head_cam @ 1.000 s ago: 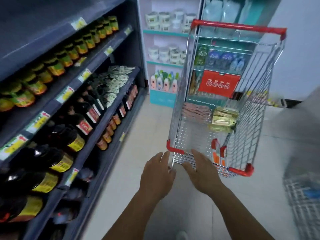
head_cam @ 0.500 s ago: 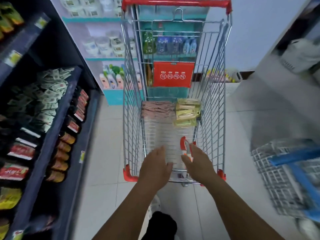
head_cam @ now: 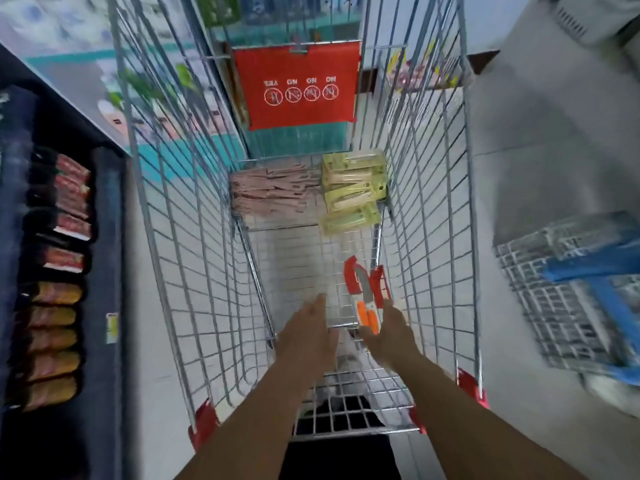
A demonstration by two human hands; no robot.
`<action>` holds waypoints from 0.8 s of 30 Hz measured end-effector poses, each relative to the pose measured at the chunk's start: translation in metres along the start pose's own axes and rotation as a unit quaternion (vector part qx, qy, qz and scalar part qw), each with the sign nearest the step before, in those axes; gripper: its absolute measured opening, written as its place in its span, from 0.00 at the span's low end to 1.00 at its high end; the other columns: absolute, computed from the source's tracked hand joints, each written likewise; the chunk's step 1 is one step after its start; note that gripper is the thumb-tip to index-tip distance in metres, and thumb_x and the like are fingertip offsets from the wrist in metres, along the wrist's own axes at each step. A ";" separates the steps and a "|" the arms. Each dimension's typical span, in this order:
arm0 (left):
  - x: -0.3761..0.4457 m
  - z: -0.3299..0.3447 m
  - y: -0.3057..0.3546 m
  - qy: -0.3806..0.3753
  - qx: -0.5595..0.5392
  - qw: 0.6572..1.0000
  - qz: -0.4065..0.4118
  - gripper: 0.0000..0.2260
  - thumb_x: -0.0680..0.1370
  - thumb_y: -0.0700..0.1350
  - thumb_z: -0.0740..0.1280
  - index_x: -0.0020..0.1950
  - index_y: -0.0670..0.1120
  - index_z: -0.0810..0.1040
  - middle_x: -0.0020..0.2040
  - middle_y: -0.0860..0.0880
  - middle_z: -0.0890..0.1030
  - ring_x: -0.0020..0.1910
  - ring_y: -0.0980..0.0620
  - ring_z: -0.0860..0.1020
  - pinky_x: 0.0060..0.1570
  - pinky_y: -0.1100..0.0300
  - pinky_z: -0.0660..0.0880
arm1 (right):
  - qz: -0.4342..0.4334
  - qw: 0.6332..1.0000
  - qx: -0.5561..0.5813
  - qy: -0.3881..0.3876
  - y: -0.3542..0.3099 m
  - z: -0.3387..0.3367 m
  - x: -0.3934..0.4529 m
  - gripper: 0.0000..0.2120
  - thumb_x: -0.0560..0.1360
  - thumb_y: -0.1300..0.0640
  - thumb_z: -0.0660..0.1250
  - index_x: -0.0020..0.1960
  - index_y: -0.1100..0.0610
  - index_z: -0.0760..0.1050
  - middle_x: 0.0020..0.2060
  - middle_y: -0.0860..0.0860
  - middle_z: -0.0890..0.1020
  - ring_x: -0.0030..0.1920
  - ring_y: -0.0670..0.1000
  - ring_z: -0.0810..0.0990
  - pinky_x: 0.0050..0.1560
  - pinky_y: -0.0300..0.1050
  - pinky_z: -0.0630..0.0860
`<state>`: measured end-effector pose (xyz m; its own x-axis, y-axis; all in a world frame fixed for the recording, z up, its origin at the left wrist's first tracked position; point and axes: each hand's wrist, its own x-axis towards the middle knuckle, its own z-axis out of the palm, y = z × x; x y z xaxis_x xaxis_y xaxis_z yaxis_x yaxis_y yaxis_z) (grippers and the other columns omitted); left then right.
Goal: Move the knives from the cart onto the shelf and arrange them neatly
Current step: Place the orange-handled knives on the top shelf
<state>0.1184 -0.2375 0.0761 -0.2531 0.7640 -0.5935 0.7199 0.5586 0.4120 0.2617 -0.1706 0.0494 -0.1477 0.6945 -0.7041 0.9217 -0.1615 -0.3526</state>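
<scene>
A wire shopping cart (head_cam: 166, 237) with red corner caps fills the middle of the view. Both my arms reach down into it. A knife with an orange handle in a red-edged blister pack (head_cam: 365, 292) lies on the cart floor near its right side. My right hand (head_cam: 389, 336) is beside the pack's orange end, fingers extended and touching or almost touching it. My left hand (head_cam: 308, 336) hovers to the left of the pack with straight fingers, holding nothing. At the far end of the cart lie pink packs (head_cam: 273, 192) and yellow-green packs (head_cam: 353, 192).
A dark shelf (head_cam: 104, 271) with bottles and packets runs along the left of the aisle. A red sign (head_cam: 298, 88) hangs on the cart's far end. Low at the right stands a wire basket with blue handles (head_cam: 571, 292). The floor is pale tile.
The view has closed in on the cart and tilted down. Both hands have gone from the near rim down into the cart, toward the orange-handled knife pack.
</scene>
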 end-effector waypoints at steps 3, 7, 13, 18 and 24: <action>0.014 0.019 -0.009 -0.020 -0.009 1.000 -0.021 0.31 0.80 0.50 0.60 0.78 0.52 0.46 0.75 0.46 0.61 0.72 0.46 0.63 0.66 0.50 0.66 | 0.028 1.000 -0.002 -0.012 0.013 0.013 0.021 0.39 0.75 0.47 0.65 0.77 0.54 0.47 0.74 0.57 0.60 0.71 0.60 0.62 0.69 0.56 0.63; 0.028 0.045 -0.020 -0.043 -0.034 0.997 -0.056 0.32 0.80 0.51 0.60 0.78 0.54 0.44 0.77 0.48 0.58 0.74 0.46 0.61 0.68 0.49 0.64 | 0.075 0.997 -0.013 0.005 0.024 0.029 0.043 0.40 0.75 0.48 0.65 0.77 0.51 0.44 0.74 0.55 0.57 0.72 0.61 0.60 0.69 0.58 0.64; 0.043 0.068 -0.024 -0.036 -0.064 0.995 -0.064 0.32 0.80 0.50 0.61 0.78 0.54 0.46 0.75 0.48 0.61 0.72 0.46 0.64 0.65 0.48 0.68 | 0.016 0.999 -0.040 -0.023 0.016 0.059 0.055 0.37 0.74 0.47 0.65 0.75 0.44 0.48 0.75 0.53 0.52 0.71 0.62 0.58 0.67 0.62 0.63; 0.060 0.073 -0.024 0.034 -0.092 0.994 -0.039 0.31 0.79 0.55 0.61 0.77 0.54 0.49 0.74 0.51 0.63 0.69 0.48 0.67 0.63 0.50 0.71 | -0.030 0.998 -0.054 0.008 0.014 0.061 0.072 0.34 0.76 0.45 0.62 0.75 0.41 0.46 0.76 0.50 0.53 0.71 0.62 0.60 0.63 0.60 0.68; 0.087 0.076 -0.028 0.068 -0.007 0.997 -0.043 0.31 0.79 0.49 0.62 0.77 0.49 0.49 0.75 0.48 0.59 0.71 0.46 0.63 0.65 0.53 0.66 | -0.029 0.996 -0.030 0.085 0.010 0.075 0.074 0.42 0.72 0.43 0.66 0.76 0.45 0.42 0.72 0.53 0.58 0.68 0.59 0.62 0.61 0.57 0.70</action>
<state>0.1252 -0.2111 -0.0400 -0.3986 0.7493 -0.5287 0.6831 0.6273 0.3740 0.2331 -0.1737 -0.0529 -0.1439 0.8108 -0.5674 0.9335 -0.0790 -0.3497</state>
